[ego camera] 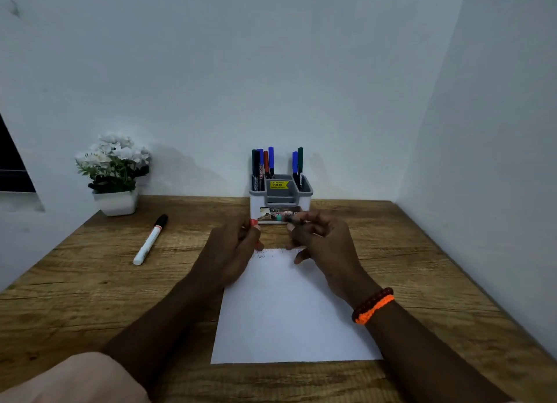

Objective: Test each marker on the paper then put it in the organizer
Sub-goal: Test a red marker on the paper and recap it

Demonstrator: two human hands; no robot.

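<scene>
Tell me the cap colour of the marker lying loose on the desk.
Black, on a white barrel with an orange band; the marker shows clearly in the head view.

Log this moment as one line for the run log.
left hand: red cap | right hand: marker | paper: scribbles | organizer: six markers

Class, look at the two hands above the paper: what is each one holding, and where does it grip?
Right hand pinches a dark marker near its end. Left hand grips something red; what it is cannot be told.
</scene>
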